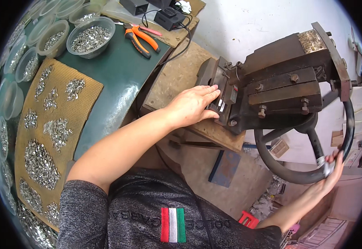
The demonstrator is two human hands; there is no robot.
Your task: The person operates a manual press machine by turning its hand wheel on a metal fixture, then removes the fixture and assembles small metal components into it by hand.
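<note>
My left hand [194, 105] lies against the metal die block [230, 94] of a dark, heavy hand press [282, 62]. Its fingers are stretched out over the block and the thumb is apart below them. Whether a small part sits under the fingertips is hidden. A bright metal strip shows on the block beside the fingertips. At the right, my right hand [333, 169] is closed round the rim of the press's large black handwheel [291, 176], next to a pale wrapping on it.
The press stands on a wooden bench [170, 89]. On the green table [114, 83] at left, a tan mat [85, 93] carries several piles of small metal pieces. Plastic bowls [68, 41] of such pieces line the far edge, near orange-handled pliers [142, 39]. A red stool [248, 219] stands below.
</note>
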